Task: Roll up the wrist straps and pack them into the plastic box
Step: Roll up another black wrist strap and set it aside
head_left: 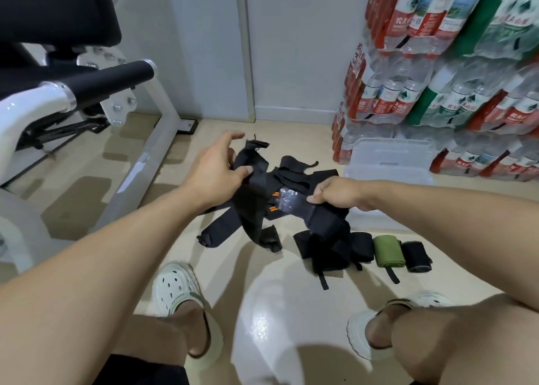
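We see the heap of loose black fabric wrist straps [294, 177] on the floor [87, 180] before us. The clear plastic box [390, 157] stands behind it to the right, against the stacked packs of water bottles [452, 64]. Right of the heap lie three rolled straps [388, 250] in a row. The white metal exercise machine [87, 93] stands at far left.

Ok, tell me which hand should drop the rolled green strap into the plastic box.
Right. The right hand is nearer both the green strap on the floor and the plastic box by the bottles. Its fingers would first have to let go of the black strap; the left hand is farther off.
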Tool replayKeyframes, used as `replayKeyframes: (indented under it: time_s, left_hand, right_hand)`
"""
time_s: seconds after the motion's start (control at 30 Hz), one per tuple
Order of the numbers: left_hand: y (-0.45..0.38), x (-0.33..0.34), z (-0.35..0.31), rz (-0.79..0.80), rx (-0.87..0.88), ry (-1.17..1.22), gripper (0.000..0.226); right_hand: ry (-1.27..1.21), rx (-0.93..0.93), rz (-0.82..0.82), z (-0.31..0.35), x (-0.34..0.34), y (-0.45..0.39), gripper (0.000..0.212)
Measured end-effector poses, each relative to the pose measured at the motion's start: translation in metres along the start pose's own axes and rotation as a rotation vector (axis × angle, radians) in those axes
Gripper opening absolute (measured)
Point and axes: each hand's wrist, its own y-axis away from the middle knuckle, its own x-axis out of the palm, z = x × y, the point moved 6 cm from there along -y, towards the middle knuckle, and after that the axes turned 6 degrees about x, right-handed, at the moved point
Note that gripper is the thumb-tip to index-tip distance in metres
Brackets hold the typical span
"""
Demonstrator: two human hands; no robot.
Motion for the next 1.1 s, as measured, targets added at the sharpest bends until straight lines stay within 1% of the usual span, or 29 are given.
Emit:
replayKeyframes:
  time_s: [0.1, 0.13, 0.17, 0.2, 0.23, 0.27, 0.3, 0.33, 0.37, 0.4, 0.43, 0.47, 0.6, 0.7, 0.73, 0.77, 0.8, 0.83, 0.93, 1.0, 1.1]
  left_hand:
    - [-0.003, 0.013, 0.006, 0.033, -0.054, 0.050, 0.066]
    - [-0.004, 0.014, 0.005, 0.035, -0.059, 0.054, 0.070]
    - [-0.005, 0.016, 0.004, 0.044, -0.056, 0.055, 0.073]
    - [-0.004, 0.017, 0.001, 0.057, -0.045, 0.057, 0.077]
    - [-0.003, 0.018, -0.002, 0.070, -0.034, 0.065, 0.079]
    - [-0.001, 0.018, -0.004, 0.083, -0.028, 0.086, 0.081]
    - [0.000, 0.017, -0.005, 0.091, -0.029, 0.116, 0.081]
    - [0.001, 0.016, -0.006, 0.088, -0.032, 0.146, 0.081]
    - [0.002, 0.013, -0.007, 0.069, -0.035, 0.174, 0.080]
    - [0.002, 0.010, -0.007, 0.038, -0.039, 0.207, 0.079]
    - [0.003, 0.007, -0.009, 0.005, -0.045, 0.252, 0.077]
    - [0.004, 0.005, -0.011, -0.023, -0.054, 0.311, 0.076]
    - [0.004, -0.001, -0.017, -0.103, -0.135, 0.580, 0.073]
    - [0.001, -0.004, -0.017, -0.188, -0.201, 0.791, 0.073]
    - [0.000, -0.005, -0.018, -0.209, -0.217, 0.857, 0.072]
    - [-0.001, -0.007, -0.018, -0.226, -0.227, 0.918, 0.072]
    - [-0.002, -0.007, -0.018, -0.243, -0.240, 0.974, 0.071]
    - [-0.002, -0.008, -0.017, -0.263, -0.255, 1.022, 0.071]
    - [0.000, -0.013, -0.012, -0.343, -0.305, 1.109, 0.069]
    - [-0.001, -0.018, -0.004, -0.410, -0.321, 1.130, 0.069]
    - [-0.005, -0.031, 0.006, -0.538, -0.306, 1.155, 0.067]
  right_hand:
    - [-0.013, 0.051, 0.340, 0.019, 0.044, 0.011, 0.020]
    - [0.012, 0.058, 0.413, 0.025, 0.053, 0.014, 0.016]
    - [0.058, 0.046, 0.438, 0.029, 0.057, 0.014, 0.016]
    - [0.127, 0.009, 0.410, 0.035, 0.057, 0.013, 0.021]
    - [0.177, -0.041, 0.335, 0.040, 0.053, 0.009, 0.035]
    - [0.167, -0.101, 0.240, 0.047, 0.048, 0.006, 0.052]
    - [0.094, -0.155, 0.158, 0.052, 0.041, 0.004, 0.065]
    - [-0.002, -0.200, 0.125, 0.056, 0.036, 0.004, 0.069]
    - [-0.079, -0.241, 0.128, 0.059, 0.035, 0.006, 0.063]
    - [-0.125, -0.268, 0.151, 0.061, 0.034, 0.009, 0.053]
    - [-0.151, -0.291, 0.176, 0.063, 0.035, 0.010, 0.044]
    - [-0.177, -0.315, 0.188, 0.065, 0.036, 0.012, 0.039]
    - [-0.293, -0.358, 0.122, 0.072, 0.040, 0.009, 0.035]
    - [-0.336, -0.340, 0.115, 0.071, 0.042, 0.004, 0.030]
    - [-0.341, -0.334, 0.123, 0.071, 0.042, 0.003, 0.031]
    - [-0.346, -0.327, 0.133, 0.069, 0.042, 0.002, 0.037]
    - [-0.358, -0.319, 0.154, 0.067, 0.042, 0.000, 0.046]
    - [-0.384, -0.309, 0.195, 0.066, 0.043, 0.000, 0.050]
    - [-0.469, -0.271, 0.370, 0.063, 0.047, 0.003, 0.039]
    - [-0.399, -0.261, 0.446, 0.060, 0.052, 0.007, 0.037]
    - [-0.217, -0.224, 0.501, 0.049, 0.064, 0.010, 0.022]
